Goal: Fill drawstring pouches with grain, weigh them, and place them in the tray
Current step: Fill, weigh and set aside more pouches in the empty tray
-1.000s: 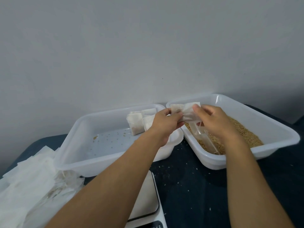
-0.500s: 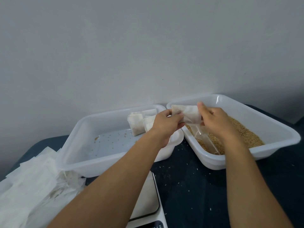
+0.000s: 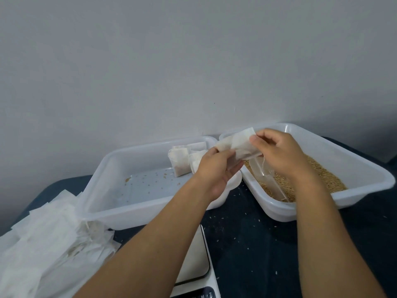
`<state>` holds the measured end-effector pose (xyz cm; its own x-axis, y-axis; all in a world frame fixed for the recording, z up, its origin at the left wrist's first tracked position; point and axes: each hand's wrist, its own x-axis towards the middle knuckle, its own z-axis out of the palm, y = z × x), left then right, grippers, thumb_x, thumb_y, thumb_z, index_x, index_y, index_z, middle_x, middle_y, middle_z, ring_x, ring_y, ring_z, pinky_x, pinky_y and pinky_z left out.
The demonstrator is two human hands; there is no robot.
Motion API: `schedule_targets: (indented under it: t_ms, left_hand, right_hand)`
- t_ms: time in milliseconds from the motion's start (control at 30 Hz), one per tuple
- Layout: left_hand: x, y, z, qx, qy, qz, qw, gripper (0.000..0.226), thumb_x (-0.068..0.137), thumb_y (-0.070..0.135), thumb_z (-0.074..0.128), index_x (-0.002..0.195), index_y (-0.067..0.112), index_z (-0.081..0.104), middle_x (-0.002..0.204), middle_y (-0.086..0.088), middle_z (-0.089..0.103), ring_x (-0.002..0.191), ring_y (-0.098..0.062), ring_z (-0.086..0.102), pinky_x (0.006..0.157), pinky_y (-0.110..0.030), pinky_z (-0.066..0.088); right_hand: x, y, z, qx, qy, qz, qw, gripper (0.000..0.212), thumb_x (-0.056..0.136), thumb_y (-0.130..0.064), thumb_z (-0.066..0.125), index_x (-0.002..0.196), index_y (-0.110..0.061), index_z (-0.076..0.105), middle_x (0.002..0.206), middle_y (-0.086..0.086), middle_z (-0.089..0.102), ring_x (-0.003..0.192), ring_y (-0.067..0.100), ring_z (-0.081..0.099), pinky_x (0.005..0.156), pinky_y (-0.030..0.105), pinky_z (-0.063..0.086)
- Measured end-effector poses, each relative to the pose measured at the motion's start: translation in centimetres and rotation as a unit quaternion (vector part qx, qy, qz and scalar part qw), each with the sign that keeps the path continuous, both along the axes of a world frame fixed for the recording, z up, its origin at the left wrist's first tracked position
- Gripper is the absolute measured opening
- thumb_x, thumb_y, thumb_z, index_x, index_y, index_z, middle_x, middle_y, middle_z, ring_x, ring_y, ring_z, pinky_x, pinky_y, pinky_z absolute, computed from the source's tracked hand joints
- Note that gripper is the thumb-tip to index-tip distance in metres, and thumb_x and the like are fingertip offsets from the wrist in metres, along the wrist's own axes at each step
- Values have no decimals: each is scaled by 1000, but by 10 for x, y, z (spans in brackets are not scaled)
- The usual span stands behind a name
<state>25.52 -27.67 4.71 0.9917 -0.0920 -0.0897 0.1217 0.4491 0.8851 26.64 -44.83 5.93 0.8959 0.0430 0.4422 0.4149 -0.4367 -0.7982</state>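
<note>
Both my hands hold one white drawstring pouch (image 3: 238,143) in the air, above the gap between two white trays. My left hand (image 3: 217,166) pinches its left end and my right hand (image 3: 279,151) grips its right end, with a thin string hanging below. The right tray (image 3: 365,168) holds brown grain (image 3: 322,175) and a clear plastic scoop (image 3: 268,179). In the left tray (image 3: 103,175), two filled pouches (image 3: 180,162) lie at the back right corner among scattered grains. A white scale (image 3: 195,261) sits below my left forearm, partly hidden.
A loose pile of empty white pouches (image 3: 47,244) lies at the front left on the dark blue table (image 3: 257,244). Stray grains dot the table between the trays. A plain grey wall stands right behind both trays.
The pouch has tilted, its right end rising a little as my right hand shifted its grip. My left hand stays at the left end. Trays and scoop have not moved.
</note>
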Motion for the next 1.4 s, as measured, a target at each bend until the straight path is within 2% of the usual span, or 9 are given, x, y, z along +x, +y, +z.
schedule_targets:
  t_ms: [133,267,433,600,767,833,933,1067,1400]
  left_hand:
    - [-29,13,-8,-5,-17,-14,1000,28,97,6,66,125,8,63,118,-11,71,107,-24,70,92,-42,61]
    - [-65,39,-23,111,-71,-36,991,39,90,9,77,126,19,65,114,-6,76,106,-18,73,98,-38,58]
    - [-94,66,-40,219,-119,-19,968,37,85,8,79,119,16,68,100,-7,77,86,-15,71,82,-30,58]
    - [-113,92,-55,242,-112,81,960,29,80,21,85,106,26,73,93,2,77,85,-10,73,76,-20,55]
    - [-123,109,-64,219,-98,138,961,34,81,15,86,111,21,70,96,6,78,89,-8,74,75,-17,55]
    - [-126,115,-65,226,-99,140,959,35,81,13,86,111,20,70,95,7,78,87,-6,74,74,-16,54]
    - [-130,123,-68,228,-94,122,961,37,82,11,85,114,19,69,99,2,77,92,-13,74,79,-25,58]
    - [-136,133,-73,167,-86,68,980,42,85,11,83,123,14,67,107,-5,77,99,-17,74,84,-25,57]
    - [-139,129,-76,24,-74,13,997,48,88,20,78,132,11,62,123,-15,72,118,-30,69,94,-33,57]
  right_hand:
    - [-11,11,16,-24,-57,49,997,11,100,-30,66,92,-28,74,87,-22,72,83,-5,64,75,19,45]
    - [-31,29,32,-101,-72,106,987,9,98,-33,67,92,-36,74,95,-26,71,92,-5,65,75,15,46]
    - [-49,59,40,-198,-84,178,960,3,92,-39,73,89,-40,73,97,-29,69,95,-6,64,75,10,45]
    - [-56,82,31,-173,-61,234,955,12,91,-40,74,100,-42,67,106,-28,69,99,-6,66,77,10,51]
    - [-64,95,8,-12,38,249,968,41,87,-60,70,123,-44,58,115,-21,71,103,2,71,85,16,56]
    - [-68,105,-9,-25,85,239,967,50,82,-63,68,127,-41,61,113,-19,73,105,3,70,89,23,58]
    - [-70,121,-32,-104,59,184,976,21,93,-49,69,103,-30,72,99,-9,75,94,9,71,87,41,61]
    - [-74,125,-39,-54,19,189,980,15,98,-41,67,84,-35,70,86,-9,75,82,8,73,71,21,59]
    - [-80,128,-38,-15,10,195,981,14,100,-37,64,88,-32,68,88,-12,75,84,6,73,70,16,55]
